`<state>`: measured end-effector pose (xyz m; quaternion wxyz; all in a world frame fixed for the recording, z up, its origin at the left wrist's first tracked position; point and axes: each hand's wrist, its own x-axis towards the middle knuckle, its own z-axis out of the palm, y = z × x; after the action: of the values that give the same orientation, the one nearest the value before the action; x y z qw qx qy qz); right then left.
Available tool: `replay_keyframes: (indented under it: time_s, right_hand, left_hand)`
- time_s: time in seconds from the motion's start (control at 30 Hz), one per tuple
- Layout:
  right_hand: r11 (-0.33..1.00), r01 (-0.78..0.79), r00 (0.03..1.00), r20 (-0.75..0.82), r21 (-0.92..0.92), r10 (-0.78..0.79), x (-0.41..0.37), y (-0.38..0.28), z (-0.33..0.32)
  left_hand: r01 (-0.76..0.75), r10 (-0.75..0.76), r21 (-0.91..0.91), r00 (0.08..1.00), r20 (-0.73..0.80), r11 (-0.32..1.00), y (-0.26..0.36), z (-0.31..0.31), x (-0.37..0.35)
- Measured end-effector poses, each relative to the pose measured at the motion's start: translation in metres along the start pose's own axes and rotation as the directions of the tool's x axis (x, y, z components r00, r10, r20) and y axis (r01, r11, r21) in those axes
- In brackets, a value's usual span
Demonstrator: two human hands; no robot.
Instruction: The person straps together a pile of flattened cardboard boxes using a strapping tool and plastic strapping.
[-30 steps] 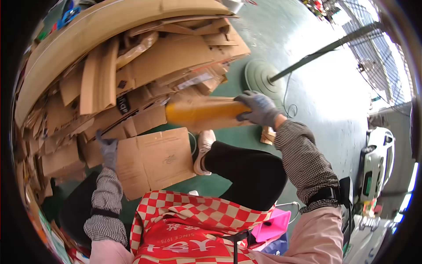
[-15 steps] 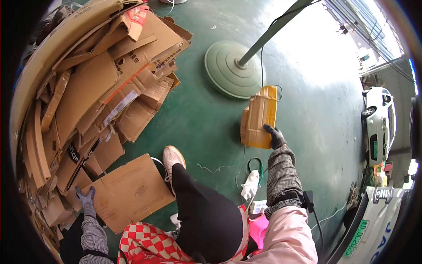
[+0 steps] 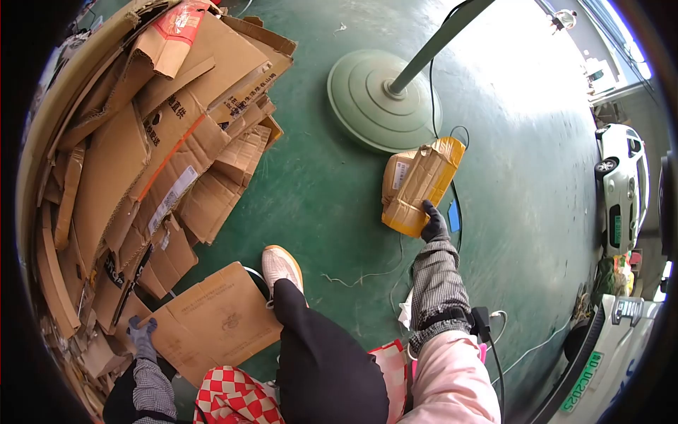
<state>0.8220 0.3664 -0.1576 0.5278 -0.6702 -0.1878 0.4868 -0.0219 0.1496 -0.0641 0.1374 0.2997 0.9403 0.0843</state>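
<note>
My right hand [image 3: 434, 222], in a dark glove, grips the lower right edge of a folded cardboard piece with yellow tape [image 3: 427, 184], held over the green floor beside a round stand base. A second brown piece with a white label [image 3: 400, 174] shows just behind it. At the lower left, my gloved left hand [image 3: 143, 338] is at the left edge of a flat cardboard sheet [image 3: 219, 321]; its fingers look spread against the sheet's corner. The sheet lies slanted beside my shoe.
A tall heap of flattened cardboard [image 3: 176, 141] fills the left side. The green round base [image 3: 381, 99] carries a slanting pole. Cables cross the floor [image 3: 353, 233]. Two vehicles [image 3: 625, 184] stand at the right, and a distant person [image 3: 563, 21] is at the top right.
The taped cardboard in my right hand has tilted clockwise, and the labelled side of the piece behind it now shows. A blue item has come into view beside it. The camera view has shifted slightly.
</note>
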Motion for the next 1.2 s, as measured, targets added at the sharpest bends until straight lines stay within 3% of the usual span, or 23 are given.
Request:
replay_keyframes:
  time_s: [0.03,0.1,0.13,0.2,0.27,0.3,0.33,0.37,0.4,0.43,0.5,0.57,0.63,0.7,0.8,0.83,0.9,0.97,1.0,1.07,1.1,1.17,1.2]
  right_hand:
    - [1.000,0.002,1.000,0.003,0.001,-0.002,-0.015,-0.012,0.014]
    - [0.974,-0.038,0.999,0.013,0.224,0.036,-0.042,-0.017,0.030]
    - [0.983,0.021,1.000,0.008,0.180,-0.023,-0.052,-0.015,0.042]
    - [0.987,0.061,0.998,0.008,-0.152,-0.060,-0.055,-0.002,0.050]
    - [0.855,0.163,0.985,0.028,-0.493,-0.172,-0.076,-0.030,0.073]
    - [0.857,0.161,0.985,0.020,-0.490,-0.174,-0.070,-0.032,0.076]
    - [0.861,0.245,0.969,0.076,-0.445,-0.236,-0.062,-0.031,0.081]
    - [0.858,0.327,0.945,0.133,-0.396,-0.299,-0.052,-0.030,0.086]
    - [0.970,0.231,0.964,0.153,-0.072,-0.218,-0.041,-0.029,0.091]
    - [0.987,0.150,0.979,0.128,0.050,-0.155,-0.027,-0.026,0.091]
    - [0.967,0.039,0.995,0.080,0.250,-0.060,-0.024,-0.044,0.104]
    - [0.960,0.015,0.987,0.151,0.279,-0.059,-0.006,-0.045,0.111]
    - [0.997,-0.030,0.982,0.186,0.075,0.015,0.006,-0.048,0.122]
    - [0.998,-0.019,0.967,0.255,0.067,0.002,0.014,-0.044,0.129]
    - [0.995,-0.080,0.977,0.192,-0.053,0.089,0.022,-0.038,0.148]
    - [0.998,-0.047,0.980,0.196,0.029,0.040,0.019,-0.034,0.157]
    - [1.000,0.028,0.983,0.179,0.006,-0.029,-0.001,-0.040,0.170]
    - [0.994,0.082,0.967,0.234,0.073,-0.097,-0.034,-0.053,0.183]
    - [0.992,0.105,0.962,0.244,0.074,-0.121,-0.057,-0.064,0.186]
    - [0.986,0.165,0.934,0.321,0.013,-0.160,-0.097,-0.081,0.184]
    - [0.976,0.212,0.919,0.349,-0.044,-0.184,-0.119,-0.099,0.185]
    - [0.955,0.297,0.820,0.511,0.003,-0.257,-0.163,-0.144,0.194]
    - [0.947,0.320,0.770,0.585,-0.007,-0.256,-0.182,-0.169,0.206]
  left_hand:
    - [0.001,-0.001,-0.002,1.000,-0.002,1.000,-0.015,0.006,0.005]
    - [-0.078,0.090,-0.270,0.995,0.034,0.960,-0.056,0.018,0.023]
    - [-0.078,0.088,-0.274,0.996,0.025,0.959,-0.055,0.015,0.020]
    - [0.141,-0.017,-0.747,0.985,0.171,0.649,-0.052,0.009,0.014]
    - [0.075,0.046,-0.691,0.987,0.155,0.719,-0.056,0.005,0.014]
    - [0.011,0.101,-0.629,0.985,0.142,0.777,-0.059,0.004,0.015]
    - [0.004,0.108,-0.632,0.985,0.138,0.775,-0.059,0.003,0.017]
    - [-0.123,0.210,-0.545,0.972,0.102,0.830,-0.059,0.001,0.017]
    - [-0.246,0.310,-0.445,0.948,0.076,0.861,-0.061,-0.001,0.017]
    - [-0.248,0.309,-0.445,0.949,0.069,0.860,-0.052,-0.005,0.011]
    - [0.080,0.304,-0.887,0.922,0.240,0.455,-0.014,-0.019,-0.013]
    - [0.077,0.280,-0.853,0.926,0.254,0.517,-0.001,-0.026,-0.022]
    - [0.082,0.245,-0.811,0.931,0.269,0.579,0.015,-0.035,-0.035]
    - [0.028,0.164,-0.643,0.958,0.237,0.765,0.043,-0.047,-0.047]
    - [-0.061,0.229,-0.652,0.957,0.175,0.756,0.066,-0.062,-0.061]
    - [0.021,0.237,-0.747,0.942,0.237,0.664,0.085,-0.075,-0.071]
    - [0.005,0.260,-0.738,0.935,0.243,0.675,0.108,-0.100,-0.085]
    - [0.065,0.360,-0.866,0.892,0.272,0.496,0.117,-0.130,-0.100]
    - [0.006,0.535,-0.949,0.825,0.182,0.314,0.115,-0.138,-0.102]
    - [-0.062,0.410,-0.871,0.897,0.166,0.487,0.120,-0.171,-0.118]
    - [-0.065,0.375,-0.876,0.917,0.136,0.477,0.117,-0.181,-0.119]
    - [-0.214,0.627,-0.953,0.778,-0.033,0.215,0.108,-0.198,-0.122]
    - [-0.223,0.607,-0.952,0.793,-0.053,0.208,0.104,-0.203,-0.124]
